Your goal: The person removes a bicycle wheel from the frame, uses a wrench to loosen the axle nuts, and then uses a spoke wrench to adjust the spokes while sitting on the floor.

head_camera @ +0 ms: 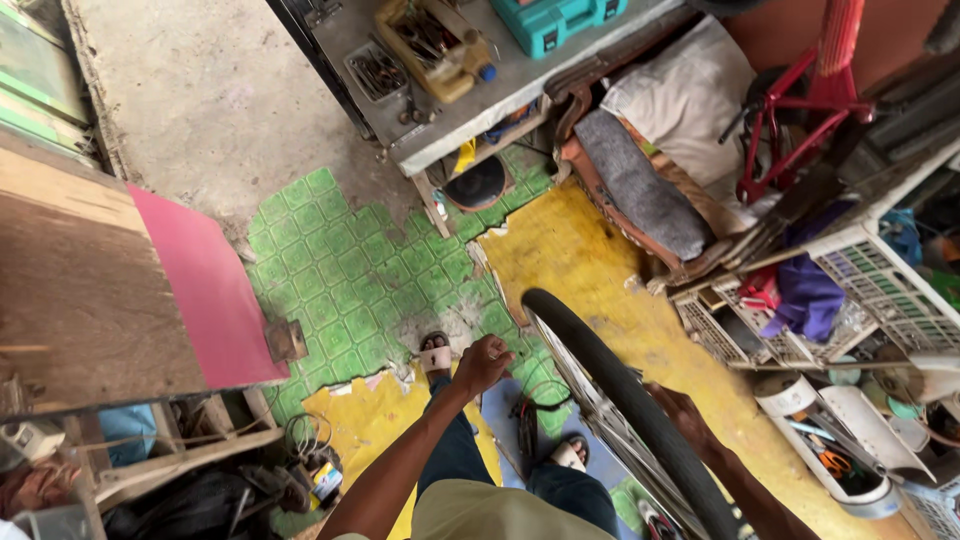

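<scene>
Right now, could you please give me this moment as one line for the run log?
left hand: closed, beside bicycle wheel | right hand: behind tyre, grip unclear | wheel: upright over green-and-yellow floor mat

Hands: two, left hand (483, 364) and right hand (672, 402)
Bicycle wheels: one (620, 400)
Sandalled feet: two (434, 352) (570, 454)
Teal tool cases: one (552, 20)
White crates: perhaps two (880, 285) (735, 335)
Red bicycle frames: one (800, 95)
</scene>
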`<action>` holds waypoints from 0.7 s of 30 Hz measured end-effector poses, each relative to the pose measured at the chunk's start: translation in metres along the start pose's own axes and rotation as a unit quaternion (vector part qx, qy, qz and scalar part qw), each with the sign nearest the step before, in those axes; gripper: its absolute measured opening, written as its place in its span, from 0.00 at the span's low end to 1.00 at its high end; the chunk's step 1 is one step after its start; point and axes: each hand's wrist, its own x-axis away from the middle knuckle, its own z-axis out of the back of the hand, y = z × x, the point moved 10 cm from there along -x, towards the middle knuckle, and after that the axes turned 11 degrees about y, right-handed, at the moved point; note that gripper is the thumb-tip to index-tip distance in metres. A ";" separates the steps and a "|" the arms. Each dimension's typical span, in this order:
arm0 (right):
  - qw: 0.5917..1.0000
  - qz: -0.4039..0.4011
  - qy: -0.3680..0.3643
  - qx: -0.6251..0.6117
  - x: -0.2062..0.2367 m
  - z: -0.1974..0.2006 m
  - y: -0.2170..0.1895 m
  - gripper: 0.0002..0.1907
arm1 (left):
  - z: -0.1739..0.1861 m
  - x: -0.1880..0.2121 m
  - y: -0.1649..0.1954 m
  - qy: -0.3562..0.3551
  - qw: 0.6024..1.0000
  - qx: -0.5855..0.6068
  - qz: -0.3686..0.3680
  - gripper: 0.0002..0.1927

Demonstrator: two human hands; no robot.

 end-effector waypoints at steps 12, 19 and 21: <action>0.973 -0.216 0.021 0.085 -0.036 0.033 -0.074 0.35 | 0.190 -0.214 0.084 0.122 0.980 -0.049 -0.150 0.19; 0.939 -0.235 0.086 0.235 -0.095 0.034 -0.144 0.37 | 0.316 -0.365 0.115 0.166 0.976 -0.043 -0.137 0.19; 0.927 0.134 0.007 0.349 -0.117 -0.010 -0.219 0.47 | 0.345 -0.404 0.127 0.185 0.971 -0.057 -0.138 0.19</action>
